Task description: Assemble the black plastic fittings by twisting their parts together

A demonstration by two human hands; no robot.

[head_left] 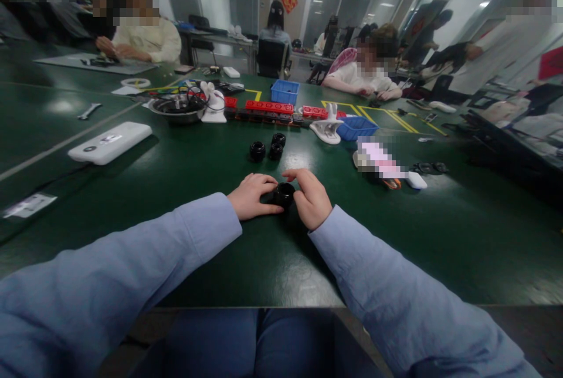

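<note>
A glossy black, hollow, round part (285, 192) stands upright on the green table in front of me, its opening facing up. My left hand (255, 197) grips it from the left, thumb at the near side and fingers behind. At its right side is my right hand (309, 197), with the fingers bent around the rim and the index finger reaching over behind it. Just beyond lie three similar black round parts, among them one on the left (257, 151) and one at the back (278, 139). Their exact kind is unclear.
Farther back, a row of red blocks (269, 107) lies between two white clip-like stands (214, 105). Blue baskets (285, 91) and a metal bowl (176, 109) of dark cables are nearby. A white power bank-like box (109, 142) is left; other people sit across the table.
</note>
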